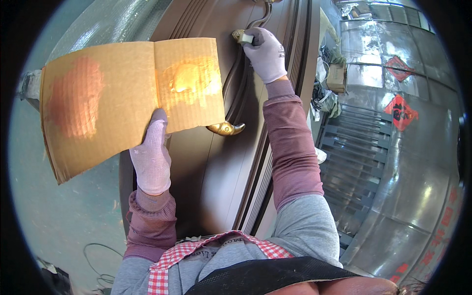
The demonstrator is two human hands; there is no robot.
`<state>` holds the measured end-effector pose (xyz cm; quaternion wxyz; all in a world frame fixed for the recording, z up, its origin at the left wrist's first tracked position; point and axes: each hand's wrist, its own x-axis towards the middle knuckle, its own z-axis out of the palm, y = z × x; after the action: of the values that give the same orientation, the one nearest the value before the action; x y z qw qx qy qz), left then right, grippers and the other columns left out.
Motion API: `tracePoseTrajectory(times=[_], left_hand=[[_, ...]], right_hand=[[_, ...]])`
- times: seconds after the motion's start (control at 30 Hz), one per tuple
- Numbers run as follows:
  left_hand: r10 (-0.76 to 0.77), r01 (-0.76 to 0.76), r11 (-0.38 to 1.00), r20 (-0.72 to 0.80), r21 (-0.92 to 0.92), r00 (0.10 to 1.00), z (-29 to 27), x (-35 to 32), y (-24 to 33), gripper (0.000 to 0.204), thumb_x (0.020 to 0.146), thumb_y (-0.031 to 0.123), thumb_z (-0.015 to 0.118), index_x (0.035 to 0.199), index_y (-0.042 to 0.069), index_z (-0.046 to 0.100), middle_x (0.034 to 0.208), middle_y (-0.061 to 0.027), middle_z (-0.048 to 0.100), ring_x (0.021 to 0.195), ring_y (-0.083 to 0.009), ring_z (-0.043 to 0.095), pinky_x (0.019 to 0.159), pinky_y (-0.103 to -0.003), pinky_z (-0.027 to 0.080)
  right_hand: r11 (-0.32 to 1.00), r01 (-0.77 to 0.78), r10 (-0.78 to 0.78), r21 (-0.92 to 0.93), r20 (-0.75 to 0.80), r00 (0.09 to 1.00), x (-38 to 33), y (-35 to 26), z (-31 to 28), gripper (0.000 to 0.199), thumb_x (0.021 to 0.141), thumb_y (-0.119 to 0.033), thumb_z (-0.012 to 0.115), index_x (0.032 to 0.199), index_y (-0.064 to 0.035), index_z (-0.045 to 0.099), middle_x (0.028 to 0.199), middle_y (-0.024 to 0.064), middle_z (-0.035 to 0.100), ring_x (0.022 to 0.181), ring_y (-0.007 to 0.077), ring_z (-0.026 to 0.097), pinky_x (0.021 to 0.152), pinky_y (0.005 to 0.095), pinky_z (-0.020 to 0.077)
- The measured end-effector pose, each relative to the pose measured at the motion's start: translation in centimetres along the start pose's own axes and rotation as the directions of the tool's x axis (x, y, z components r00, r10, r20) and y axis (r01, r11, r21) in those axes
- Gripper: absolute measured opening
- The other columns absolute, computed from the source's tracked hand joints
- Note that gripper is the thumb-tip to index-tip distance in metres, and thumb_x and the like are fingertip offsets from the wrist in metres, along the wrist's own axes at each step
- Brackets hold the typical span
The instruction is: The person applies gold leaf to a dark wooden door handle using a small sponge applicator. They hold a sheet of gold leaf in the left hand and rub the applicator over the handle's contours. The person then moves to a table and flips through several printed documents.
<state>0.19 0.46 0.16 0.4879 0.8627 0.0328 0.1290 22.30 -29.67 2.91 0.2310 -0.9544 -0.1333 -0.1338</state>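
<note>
My left hand (152, 157), in a pale glove, grips the lower edge of a folded piece of cardboard (123, 98), thumb on top. A coppery-red paint smear (77, 96) covers its left part, and a wet gold paint patch (189, 78) shines on the right. Gloved too, my right hand (265, 53) pinches a small white pad (247, 38), perhaps sponge, against a textured gold-brown part of a long curved door handle (239, 73). The handle lies along a dark brown door panel (223, 177); its near end is a gold fish-like shape (227, 129). Cardboard hides part of the handle.
Bubble wrap (105, 29) lies at the far left. Right of the panel are a small carton (336, 77) with bags, a grey slatted rack (354, 157) and shiny metal sheeting (408, 172) with red paper diamonds. A thin cable (88, 255) loops across the floor at lower left.
</note>
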Motion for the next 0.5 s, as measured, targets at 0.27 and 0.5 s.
tracePoseTrajectory(times=[0.27,0.5], left_hand=[[-0.041,0.042,0.999,0.012,-0.025,0.999,0.2,-0.2,-0.2,0.040,0.099,-0.006,0.068,0.135,0.007,0.074,0.138,-0.0219,0.067,0.125,-0.0413,0.067,0.109,-0.049,0.054],[0.061,-0.059,0.994,-0.023,0.089,0.998,0.0,0.1,0.2,0.035,0.098,-0.006,0.067,0.132,0.003,0.075,0.131,-0.0219,0.071,0.118,-0.0390,0.070,0.102,-0.047,0.057]], right_hand=[[0.999,-0.024,0.023,-0.034,-0.040,0.999,0.3,2.1,0.3,0.027,0.090,-0.010,0.079,0.116,-0.0049,0.076,0.110,0.0153,0.077,0.101,0.0334,0.076,0.092,0.0405,0.0614],[0.996,-0.083,0.082,-0.030,-0.028,0.996,0.7,1.7,-0.1,0.024,0.090,-0.012,0.078,0.113,-0.0047,0.076,0.107,0.0150,0.077,0.101,0.0341,0.076,0.092,0.0423,0.0603]])
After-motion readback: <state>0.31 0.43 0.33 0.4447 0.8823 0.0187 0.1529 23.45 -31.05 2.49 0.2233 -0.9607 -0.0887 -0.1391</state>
